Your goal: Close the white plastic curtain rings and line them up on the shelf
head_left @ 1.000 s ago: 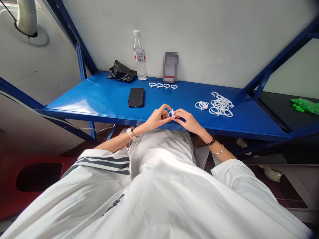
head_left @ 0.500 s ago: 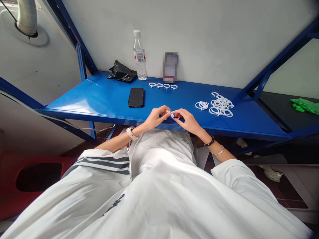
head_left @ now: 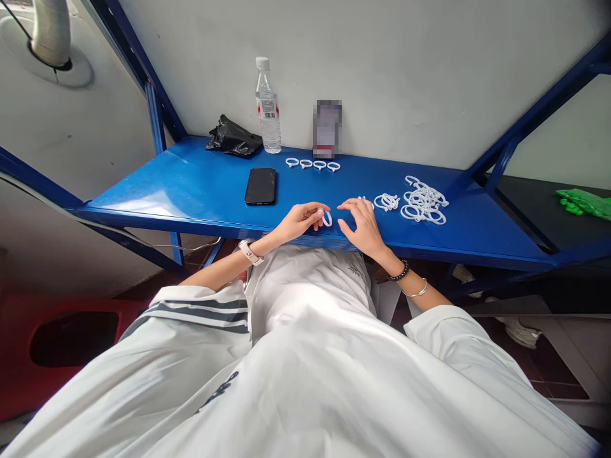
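Head camera view: the person's left hand (head_left: 305, 221) pinches a white ring (head_left: 327, 218) between thumb and fingers, the loop standing out toward the other hand, above the front edge of a blue bench (head_left: 200, 197). Opposite it, just apart from that ring, the right hand (head_left: 361, 226) is partly open, thumb and forefinger spread with a clear gap between them. Behind its fingers shows a partly hidden white piece (head_left: 366, 201); whether the hand touches it cannot be told. Just right of the hand lies a small cluster of white rings (head_left: 386, 202), and beside that a larger tangled pile of white rings (head_left: 424, 205). Farther back, four more stand apart from these in a neat row (head_left: 319, 165). Left of the row, a black phone (head_left: 260, 186) lies flat. Along the rear of the bench, from left to right, are a crumpled black plastic bag (head_left: 231, 140), an upright clear bottle (head_left: 270, 127) with a white cap, and a blurred-out upright device (head_left: 327, 130) near the pale wall (head_left: 391, 76). At far right, a bright green bundle (head_left: 585, 202) rests on a dark surface (head_left: 529, 207).
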The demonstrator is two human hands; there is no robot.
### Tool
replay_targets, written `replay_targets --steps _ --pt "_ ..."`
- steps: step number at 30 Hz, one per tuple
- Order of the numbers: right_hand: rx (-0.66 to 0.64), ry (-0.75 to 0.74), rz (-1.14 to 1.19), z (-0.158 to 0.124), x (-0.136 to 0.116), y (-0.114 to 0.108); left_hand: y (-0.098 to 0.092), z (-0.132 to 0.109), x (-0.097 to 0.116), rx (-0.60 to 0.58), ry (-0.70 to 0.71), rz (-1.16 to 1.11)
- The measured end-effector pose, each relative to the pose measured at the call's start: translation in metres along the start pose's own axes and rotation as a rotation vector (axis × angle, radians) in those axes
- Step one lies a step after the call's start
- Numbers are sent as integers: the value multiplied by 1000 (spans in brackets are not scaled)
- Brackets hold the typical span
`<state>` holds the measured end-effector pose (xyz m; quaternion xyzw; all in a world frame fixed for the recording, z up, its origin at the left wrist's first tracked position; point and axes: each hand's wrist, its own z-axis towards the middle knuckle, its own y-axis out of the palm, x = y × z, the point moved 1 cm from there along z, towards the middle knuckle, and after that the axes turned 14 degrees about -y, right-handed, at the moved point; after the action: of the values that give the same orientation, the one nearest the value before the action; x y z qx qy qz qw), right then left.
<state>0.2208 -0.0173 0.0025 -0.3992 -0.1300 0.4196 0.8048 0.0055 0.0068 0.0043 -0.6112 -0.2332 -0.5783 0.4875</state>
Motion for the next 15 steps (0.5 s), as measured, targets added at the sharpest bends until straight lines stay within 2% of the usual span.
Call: replay_targets --steps 4,8,15 --pt "-100 -110 100 1 -4 1 1 0 -2 -14 8 26" --pt "-189 -100 122 1 -5 1 2 0 0 -27 39 62" --pt "-144 -93 197 1 -1 0 2 -1 4 -29 42 90"
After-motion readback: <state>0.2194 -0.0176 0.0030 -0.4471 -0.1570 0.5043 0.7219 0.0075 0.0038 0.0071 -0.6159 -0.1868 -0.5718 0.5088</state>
